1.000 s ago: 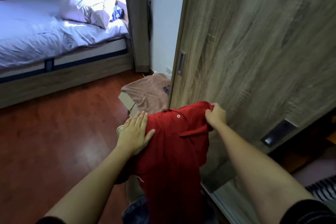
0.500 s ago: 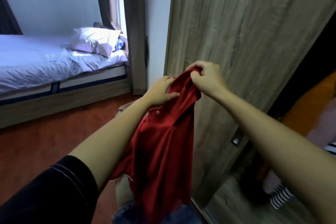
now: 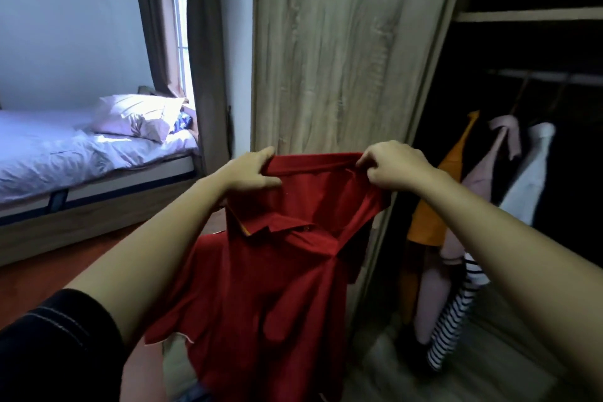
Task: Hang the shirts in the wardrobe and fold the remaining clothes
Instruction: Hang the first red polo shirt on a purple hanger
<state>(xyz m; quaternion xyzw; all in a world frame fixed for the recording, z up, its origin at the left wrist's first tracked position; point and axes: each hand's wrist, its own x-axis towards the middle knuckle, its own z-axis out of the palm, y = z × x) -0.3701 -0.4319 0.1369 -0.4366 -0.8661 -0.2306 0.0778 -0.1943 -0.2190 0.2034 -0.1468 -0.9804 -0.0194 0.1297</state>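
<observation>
Pale wood-grain sliding wardrobe door point(image 3: 342, 59): blocked the left side. Dark open wardrobe bay point(image 3: 538, 49) beside it: passable. Metal hanging rail point(image 3: 548, 77): near end crowded by orange garment point(image 3: 427, 222), pink garment point(image 3: 489, 173), white garment point(image 3: 528, 183); free space lay right of the white. Red polo shirt point(image 3: 277, 287), held spread, screened the door's edge.

A bed point(image 3: 81, 153) with pale, rumpled sheets and 1 pillow point(image 3: 137, 116) stands at the far left against a plain white wall point(image 3: 65, 26), on a reddish wooden floor point(image 3: 32, 271). Daylight enters through a narrow window point(image 3: 181, 42) between dark curtains point(image 3: 153, 26) beyond the pillow. To the right, the wardrobe point(image 3: 522, 15) shows a light wood-grain sliding door point(image 3: 342, 42) and a dark open interior.
</observation>
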